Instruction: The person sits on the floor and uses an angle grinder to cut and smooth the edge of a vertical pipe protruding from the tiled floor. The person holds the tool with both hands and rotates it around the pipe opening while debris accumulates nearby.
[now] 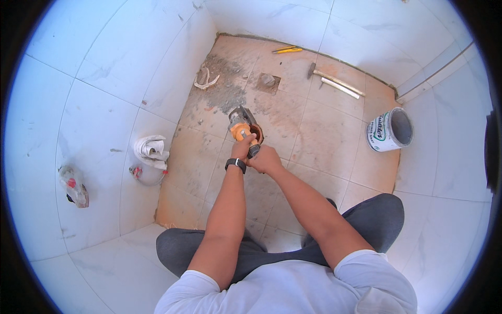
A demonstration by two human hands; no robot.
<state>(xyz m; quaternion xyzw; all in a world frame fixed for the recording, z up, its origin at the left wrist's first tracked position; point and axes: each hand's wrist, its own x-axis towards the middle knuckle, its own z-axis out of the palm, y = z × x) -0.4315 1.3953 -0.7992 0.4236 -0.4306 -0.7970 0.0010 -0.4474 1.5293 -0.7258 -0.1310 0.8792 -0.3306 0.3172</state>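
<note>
Both my hands are closed round an orange angle grinder (240, 131), which I hold out in front of me over the tiled floor. My left hand (242, 148), with a dark watch at the wrist, grips the body. My right hand (267, 160) closes on the dark rear end, just to the right of the left one. The grinder's metal head and disc guard point away from me, toward grey dust and rubble (230, 73). Whether the disc is spinning cannot be told. Beyond the grinder lies a square floor cutout (269, 82) with a round grey piece in it.
A hammer (337, 78) and a white strip (340, 88) lie at the far right, a yellow utility knife (287, 49) by the back wall. An open bucket (384, 131) is at right. White cloth (151, 150) and a clear plastic bottle (74, 186) are at left.
</note>
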